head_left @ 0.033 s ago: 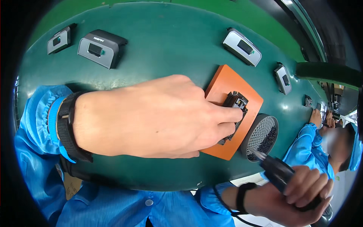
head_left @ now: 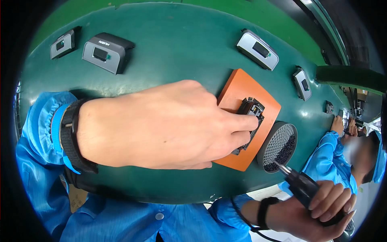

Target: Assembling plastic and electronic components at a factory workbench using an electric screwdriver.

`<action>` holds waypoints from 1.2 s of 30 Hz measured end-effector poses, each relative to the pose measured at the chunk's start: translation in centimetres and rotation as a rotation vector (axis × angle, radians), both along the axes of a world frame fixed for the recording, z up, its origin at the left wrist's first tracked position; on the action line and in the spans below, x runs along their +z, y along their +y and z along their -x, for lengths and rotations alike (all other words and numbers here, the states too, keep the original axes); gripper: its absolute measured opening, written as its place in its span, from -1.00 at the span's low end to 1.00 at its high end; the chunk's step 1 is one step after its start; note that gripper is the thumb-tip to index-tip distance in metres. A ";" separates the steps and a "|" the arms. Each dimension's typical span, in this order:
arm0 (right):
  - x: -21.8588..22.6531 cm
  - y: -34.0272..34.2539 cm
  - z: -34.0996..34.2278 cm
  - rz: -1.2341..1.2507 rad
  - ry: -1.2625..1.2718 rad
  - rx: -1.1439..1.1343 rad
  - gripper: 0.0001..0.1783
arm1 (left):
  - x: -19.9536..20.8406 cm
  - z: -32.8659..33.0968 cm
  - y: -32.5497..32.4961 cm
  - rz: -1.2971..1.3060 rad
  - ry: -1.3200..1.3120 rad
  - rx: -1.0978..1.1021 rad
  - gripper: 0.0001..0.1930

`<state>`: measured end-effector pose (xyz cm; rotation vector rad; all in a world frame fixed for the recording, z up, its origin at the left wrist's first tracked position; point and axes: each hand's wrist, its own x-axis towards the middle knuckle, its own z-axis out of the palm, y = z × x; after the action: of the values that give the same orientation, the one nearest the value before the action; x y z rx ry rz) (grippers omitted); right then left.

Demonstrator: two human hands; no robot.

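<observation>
My left hand (head_left: 161,125) reaches across the middle, fingers bent down around a black electronic module (head_left: 250,108) that lies on an orange block (head_left: 238,82). The index fingertip presses on the module's edge, and the hand hides part of it. My right hand (head_left: 310,213), at the lower right, is closed around a black electric screwdriver (head_left: 302,186). Its thin metal tip points at the near rim of a round grey dish (head_left: 264,151) just right of the block. Small dark screws (head_left: 286,149) lie in the dish, over a dimpled bottom.
Grey-and-black device housings with small dark windows stand on the green table (head_left: 177,44): two at far left, including a large housing (head_left: 105,52), and two at far right, including a silver-fronted housing (head_left: 258,49). At the right a co-worker in a blue sleeve (head_left: 330,151) handles something.
My right hand and the screwdriver have shifted slightly right, and the tip has moved a little right with them. My left hand stays almost still on the module.
</observation>
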<state>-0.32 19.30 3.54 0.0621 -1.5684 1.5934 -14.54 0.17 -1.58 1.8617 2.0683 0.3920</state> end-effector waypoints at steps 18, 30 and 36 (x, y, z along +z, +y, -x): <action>-2.1 2.8 1.6 0.057 -0.129 -0.038 -0.80 | 0.2 -1.5 0.4 0.005 0.195 -0.004 -0.56; -3.1 2.8 2.3 0.037 -0.134 0.007 -0.79 | -0.2 -1.5 0.5 -0.051 0.210 0.035 -0.71; -3.3 1.8 2.7 -0.035 -0.098 0.021 -0.78 | 0.2 -1.8 0.3 -0.091 0.272 0.042 -0.84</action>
<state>-3.03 21.07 0.23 0.0202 -1.6766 1.6065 -12.71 0.50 -1.41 2.0240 2.3031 0.2580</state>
